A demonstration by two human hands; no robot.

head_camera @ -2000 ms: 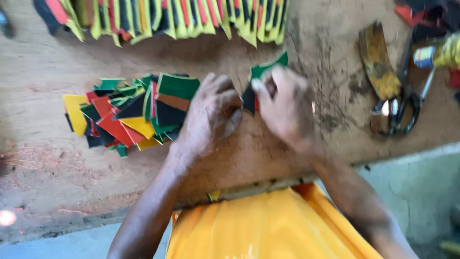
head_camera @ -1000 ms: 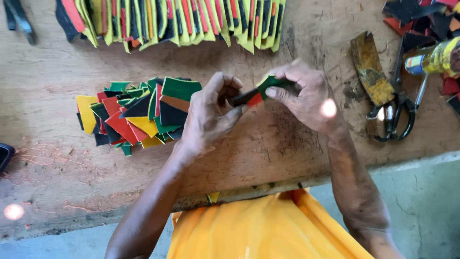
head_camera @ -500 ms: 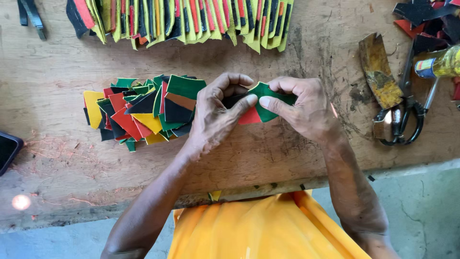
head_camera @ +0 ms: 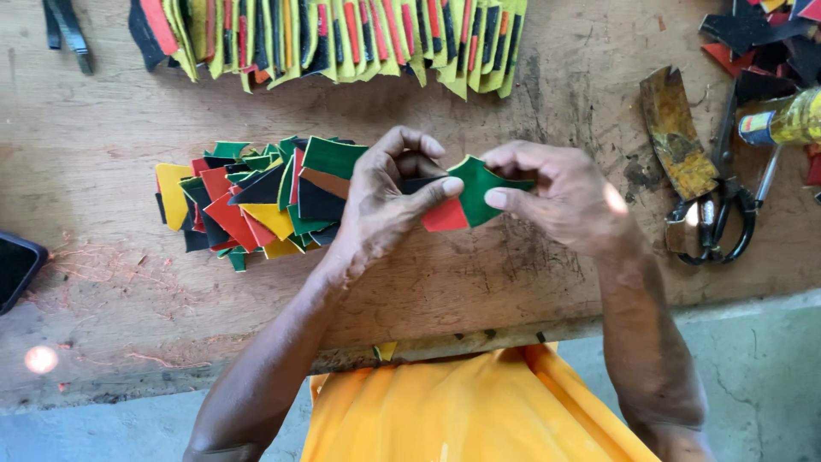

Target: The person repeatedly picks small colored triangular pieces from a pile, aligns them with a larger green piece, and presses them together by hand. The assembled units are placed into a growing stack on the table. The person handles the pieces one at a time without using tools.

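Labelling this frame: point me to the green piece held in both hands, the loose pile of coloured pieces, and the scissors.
green piece (head_camera: pixel 479 190): head view, middle of its green face.
loose pile of coloured pieces (head_camera: pixel 256 198): head view, centre of the heap.
scissors (head_camera: pixel 723 218): head view, on the black handle loops.

Near the middle of the frame the left hand (head_camera: pixel 389 201) and the right hand (head_camera: pixel 556 197) meet over a worn wooden board (head_camera: pixel 128 282), pinching between thumbs and fingertips a small stack of cut pieces — a green piece (head_camera: pixel 477 186) on top, a red piece (head_camera: pixel 445 216) showing beneath it. Just left of the left hand lies a loose pile of red, yellow, green and black pieces (head_camera: pixel 248 201). Along the upper edge runs a row of overlapped, assembled pieces (head_camera: pixel 342 38). At the right sit scissors (head_camera: pixel 723 214) and a rusty blade (head_camera: pixel 678 133) — both well apart from the hands. Yellow cloth (head_camera: pixel 470 411) fills the bottom centre.
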